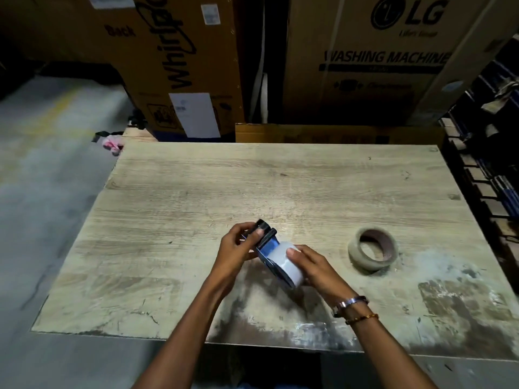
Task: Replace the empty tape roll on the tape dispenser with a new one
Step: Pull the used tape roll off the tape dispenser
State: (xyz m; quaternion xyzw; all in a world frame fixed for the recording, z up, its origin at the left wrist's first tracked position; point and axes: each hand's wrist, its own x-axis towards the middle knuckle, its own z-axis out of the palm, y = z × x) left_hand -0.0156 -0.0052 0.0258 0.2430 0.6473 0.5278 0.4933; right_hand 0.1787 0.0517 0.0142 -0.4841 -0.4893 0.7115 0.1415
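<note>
A blue and black tape dispenser (266,242) is held just above the wooden table (196,192), near its front middle. My left hand (238,248) grips the dispenser's black front end. A white tape roll (286,265) sits on the dispenser, and my right hand (311,265) is wrapped around it with the thumb on top. A second roll (372,251), tan with a brown cardboard core, lies on the table to the right of my hands, apart from them.
Large cardboard appliance boxes (365,66) stand behind the table's far edge. A dark rack (488,164) runs along the right side. Grey concrete floor (42,192) lies to the left, with a small pink item (112,143) near the table's far left corner.
</note>
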